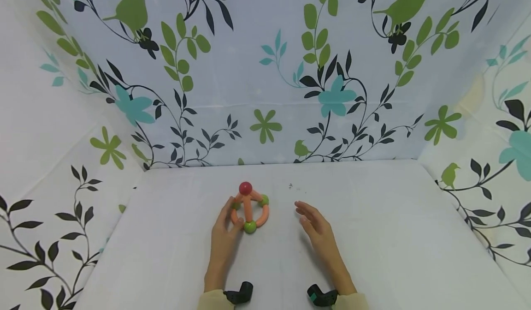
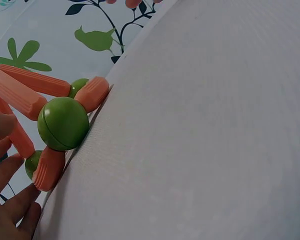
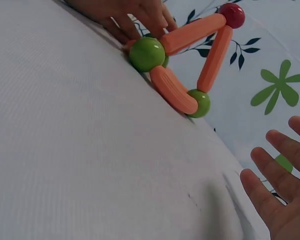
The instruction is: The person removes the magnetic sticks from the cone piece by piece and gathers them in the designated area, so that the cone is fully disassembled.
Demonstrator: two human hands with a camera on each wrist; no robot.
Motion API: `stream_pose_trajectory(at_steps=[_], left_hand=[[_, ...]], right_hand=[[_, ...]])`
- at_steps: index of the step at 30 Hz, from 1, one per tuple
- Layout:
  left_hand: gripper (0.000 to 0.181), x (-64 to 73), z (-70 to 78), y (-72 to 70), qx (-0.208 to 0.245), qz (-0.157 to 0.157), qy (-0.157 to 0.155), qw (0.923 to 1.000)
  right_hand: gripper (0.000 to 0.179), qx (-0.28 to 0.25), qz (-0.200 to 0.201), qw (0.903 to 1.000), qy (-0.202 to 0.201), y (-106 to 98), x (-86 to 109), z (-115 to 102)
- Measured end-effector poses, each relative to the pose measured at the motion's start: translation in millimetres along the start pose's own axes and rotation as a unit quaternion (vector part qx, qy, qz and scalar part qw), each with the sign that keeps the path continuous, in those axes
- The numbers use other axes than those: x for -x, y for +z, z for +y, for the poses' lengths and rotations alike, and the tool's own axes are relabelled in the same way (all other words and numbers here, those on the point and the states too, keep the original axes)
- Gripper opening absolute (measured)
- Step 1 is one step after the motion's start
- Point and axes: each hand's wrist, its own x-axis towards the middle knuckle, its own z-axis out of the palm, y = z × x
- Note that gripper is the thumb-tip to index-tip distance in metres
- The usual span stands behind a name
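A ball-and-rod building-toy pyramid [image 1: 247, 210] stands on the white surface, a red ball [image 1: 245, 188] at its top. Straight orange rods run down to green balls [image 2: 63, 123], which curved orange rods [image 3: 173, 91] join into a ring at the base. At its left side my left hand [image 1: 224, 238] holds the pyramid, thumb toward the front and fingers around the left rear; part of this grip is hidden. To the right and apart from the pyramid, my right hand [image 1: 321, 234] hovers with fingers extended and nothing in it.
The white-covered table [image 1: 386, 227] extends around both hands. Behind it hangs a patterned cloth [image 1: 249, 88] with leaves and birds, and similar cloth flanks both sides. A few small dark marks [image 1: 291, 186] show on the surface beyond the right hand.
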Motion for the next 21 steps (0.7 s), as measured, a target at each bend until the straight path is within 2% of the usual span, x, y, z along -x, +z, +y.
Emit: stream_pose_trajectory(at_steps=[6, 14, 21], left_hand=[[0.074, 1.7, -0.3, -0.1, -0.031, -0.004, 0.009, 0.9995], [0.081, 1.4, -3.5, 4.9, -0.08, -0.002, 0.056, 0.9952], [0.074, 0.5, -1.5, 14.6, -0.08, -0.002, 0.103, 0.9914]], right_hand=[[0.043, 0.023, -0.014, 0.9996, -0.001, 14, -7.6, -7], [0.047, 0.018, -0.024, 0.9995, -0.012, 22, -16.1, -8], [0.059, 0.037, -0.045, 0.9978, 0.032, 23, -20.3, -8]])
